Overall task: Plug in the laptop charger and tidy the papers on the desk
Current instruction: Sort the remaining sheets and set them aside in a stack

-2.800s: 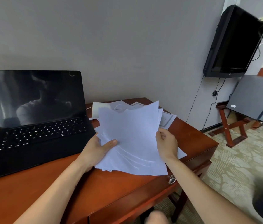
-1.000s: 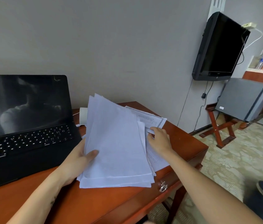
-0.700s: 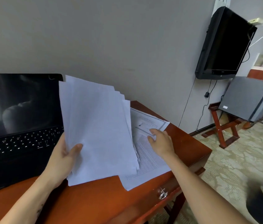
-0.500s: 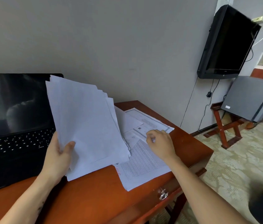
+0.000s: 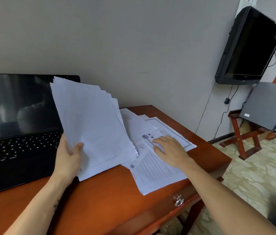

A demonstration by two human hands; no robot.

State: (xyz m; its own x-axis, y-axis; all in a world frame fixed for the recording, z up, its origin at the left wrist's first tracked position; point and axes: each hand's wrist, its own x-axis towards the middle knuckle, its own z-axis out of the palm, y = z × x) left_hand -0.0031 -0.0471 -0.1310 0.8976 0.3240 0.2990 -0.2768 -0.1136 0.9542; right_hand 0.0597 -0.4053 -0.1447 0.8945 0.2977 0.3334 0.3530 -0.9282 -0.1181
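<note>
Laptop: open black laptop (image 5: 15, 129), screen dark, on the left of the reddish-brown wooden desk (image 5: 108, 200).
Left hand (image 5: 67, 158): grips a fanned stack of white paper sheets (image 5: 91, 126), tilted up, overlapping the laptop's right edge.
Loose papers: printed white sheets (image 5: 157, 170) lie spread on the desk's right.
Right hand (image 5: 169, 150): rests on them, fingers straight.
Far right: black wall-mounted television (image 5: 247, 46).

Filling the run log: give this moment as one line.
left hand grips fanned white paper stack | right hand flat on loose printed sheets | black laptop open, screen dark
</note>
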